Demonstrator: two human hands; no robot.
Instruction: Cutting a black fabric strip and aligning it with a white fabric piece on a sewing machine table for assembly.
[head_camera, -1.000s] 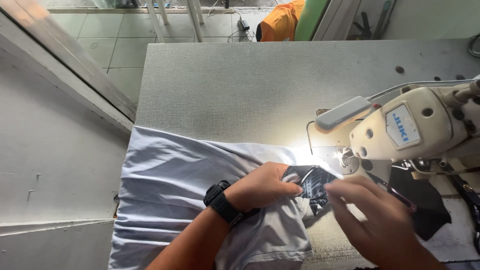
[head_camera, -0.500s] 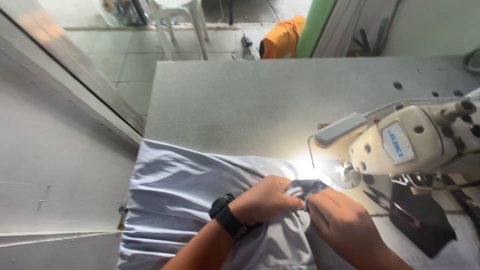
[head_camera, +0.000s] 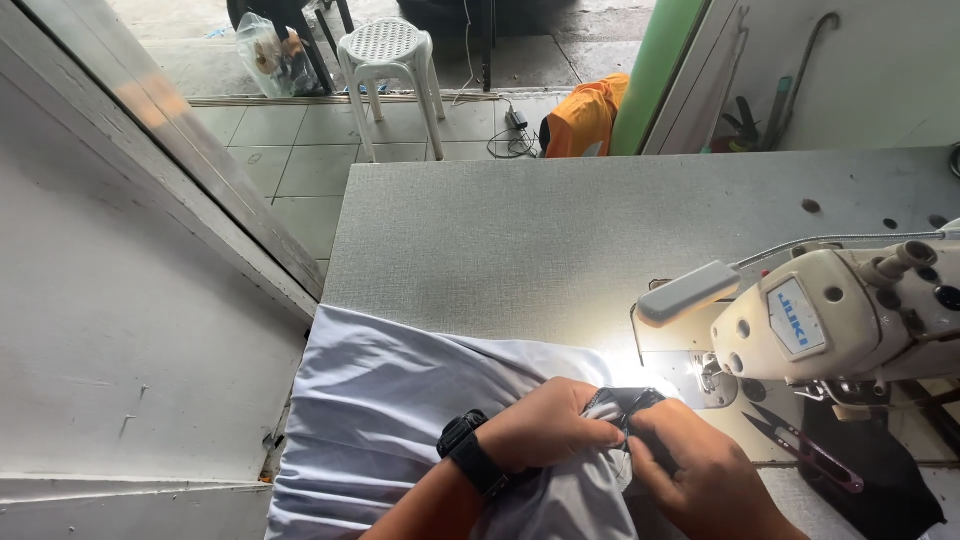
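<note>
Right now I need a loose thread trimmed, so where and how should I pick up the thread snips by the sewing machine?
Take the thread snips by the maroon handle end, coming from the right: that end lies free on the table, while the dark blade tips point up-left toward the needle area.

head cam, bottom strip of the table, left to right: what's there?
White fabric → black wristwatch → left hand → right hand → thread snips, with the sewing machine above them.

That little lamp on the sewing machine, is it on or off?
On. The lamp throws a bright white patch onto the table and the cloth just below it, beside the hands.
</note>
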